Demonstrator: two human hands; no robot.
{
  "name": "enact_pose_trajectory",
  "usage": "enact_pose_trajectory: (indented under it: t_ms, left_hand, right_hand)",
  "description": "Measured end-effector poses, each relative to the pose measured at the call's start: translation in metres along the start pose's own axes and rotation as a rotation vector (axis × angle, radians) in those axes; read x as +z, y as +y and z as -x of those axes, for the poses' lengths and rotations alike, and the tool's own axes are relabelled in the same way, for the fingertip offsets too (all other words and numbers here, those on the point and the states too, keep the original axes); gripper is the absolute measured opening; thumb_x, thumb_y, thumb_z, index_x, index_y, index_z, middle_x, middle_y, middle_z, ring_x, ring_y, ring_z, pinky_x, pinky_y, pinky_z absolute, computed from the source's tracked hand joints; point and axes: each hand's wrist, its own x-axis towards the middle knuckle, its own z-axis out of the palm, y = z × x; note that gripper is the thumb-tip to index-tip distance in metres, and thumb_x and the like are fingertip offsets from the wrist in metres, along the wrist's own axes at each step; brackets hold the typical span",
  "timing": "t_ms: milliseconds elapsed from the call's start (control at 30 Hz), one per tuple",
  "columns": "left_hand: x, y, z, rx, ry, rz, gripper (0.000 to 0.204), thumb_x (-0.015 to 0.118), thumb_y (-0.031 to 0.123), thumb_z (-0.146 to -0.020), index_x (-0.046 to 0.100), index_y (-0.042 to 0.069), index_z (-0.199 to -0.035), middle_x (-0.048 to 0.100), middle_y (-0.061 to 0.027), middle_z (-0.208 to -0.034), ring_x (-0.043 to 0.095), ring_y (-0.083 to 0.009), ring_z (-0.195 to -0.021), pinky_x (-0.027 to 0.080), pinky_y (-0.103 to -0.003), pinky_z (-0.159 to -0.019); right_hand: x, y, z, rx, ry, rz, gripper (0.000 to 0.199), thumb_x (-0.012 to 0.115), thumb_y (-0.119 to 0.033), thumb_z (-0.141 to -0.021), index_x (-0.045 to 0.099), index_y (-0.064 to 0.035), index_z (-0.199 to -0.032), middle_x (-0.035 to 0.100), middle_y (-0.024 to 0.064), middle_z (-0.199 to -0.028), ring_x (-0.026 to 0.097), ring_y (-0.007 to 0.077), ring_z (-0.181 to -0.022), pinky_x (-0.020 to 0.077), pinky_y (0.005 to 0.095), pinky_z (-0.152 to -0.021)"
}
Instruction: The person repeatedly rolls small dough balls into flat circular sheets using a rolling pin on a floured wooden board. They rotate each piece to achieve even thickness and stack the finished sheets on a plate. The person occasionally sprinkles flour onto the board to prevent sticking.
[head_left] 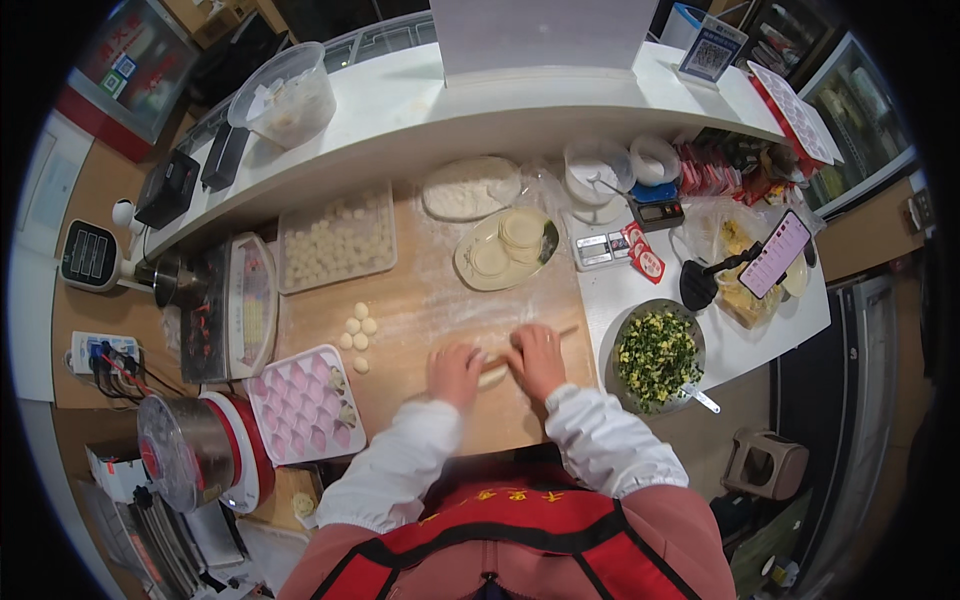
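Pale dough piece [492,376] is pressed flat under a thin wooden rolling pin [566,331] near the front edge of the floured wooden board [420,300], w/ both hands laid on the pin. Left hand [455,372] is seen palm-down, fingers together & flat over the pin's left part; right hand [537,360] likewise flat, fingers together, over the right part, only the pin's right tip being left showing. Neither hand is clamped round anything; the pin is just borne down on. White sleeves & a red apron are seen at the lower edge. Left of the hands, a small cluster of dough balls [358,327] is laid on the board, & just below it a pink mould tray [300,405] w/ round hollows. Further back, a clear tray of dough balls [335,243], a flour heap [470,188] & an oval plate [478,278] holding stacked round wrappers [521,229] are set. Right of the board, a metal bowl of chopped green-&-yellow filling [656,357] is placed on the white counter, w/ a small scale [600,245] behind it.
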Motion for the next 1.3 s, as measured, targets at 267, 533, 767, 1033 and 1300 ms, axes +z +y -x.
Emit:
enact_pose_trajectory:
  t_ms: [267,533,767,1033,1300]
  left_hand:
    - [-0.015,-0.014,0.013,-0.053,-0.003,-0.03,0.013,0.07,0.022,-0.09,0.072,0.01,-0.093,0.067,-0.0084,-0.097,0.062,-0.0302,-0.099,0.042,-0.045,-0.093]
    - [-0.031,-0.012,-0.006,0.253,-0.047,0.01,0.008,0.076,0.016,-0.085,0.075,0.011,-0.091,0.069,-0.0078,-0.092,0.065,-0.0308,-0.086,0.05,-0.043,-0.076]
    - [-0.049,0.02,-0.063,0.094,-0.022,0.39,0.015,0.076,0.012,-0.089,0.074,0.005,-0.103,0.072,-0.0109,-0.093,0.068,-0.0304,-0.078,0.055,-0.035,-0.071]
    - [-0.079,-0.07,-0.088,-0.199,0.349,-0.458,0.034,0.067,0.016,-0.093,0.067,0.01,-0.126,0.064,-0.0131,-0.125,0.055,-0.0361,-0.121,0.041,-0.045,-0.107]
    - [-0.054,-0.107,-0.022,0.007,0.01,-0.031,0.03,0.071,0.016,-0.088,0.068,0.008,-0.117,0.062,-0.0122,-0.121,0.056,-0.0373,-0.116,0.041,-0.046,-0.105]
  right_hand:
    - [-0.044,-0.026,0.039,0.169,-0.193,0.032,0.032,0.074,-0.024,-0.088,0.063,-0.0077,-0.113,0.059,0.0139,-0.121,0.052,0.0364,-0.119,0.0361,0.0496,-0.106]
    - [-0.02,-0.001,0.023,0.115,0.036,0.016,0.03,0.073,-0.021,-0.088,0.063,-0.0069,-0.112,0.06,0.0141,-0.123,0.052,0.0367,-0.119,0.0369,0.0487,-0.105]
    - [-0.036,-0.001,0.07,0.054,-0.08,-0.016,0.029,0.073,-0.025,-0.091,0.064,-0.0066,-0.111,0.06,0.0137,-0.123,0.055,0.0367,-0.116,0.0404,0.0494,-0.103]
    - [-0.037,-0.004,0.06,-0.075,-0.027,0.07,0.028,0.073,-0.024,-0.09,0.064,-0.0077,-0.111,0.062,0.0111,-0.12,0.057,0.0337,-0.114,0.0409,0.0482,-0.102]
    - [-0.038,-0.005,0.064,-0.012,-0.099,0.086,0.028,0.073,-0.023,-0.09,0.064,-0.0078,-0.112,0.061,0.011,-0.122,0.056,0.0335,-0.114,0.041,0.0487,-0.102]
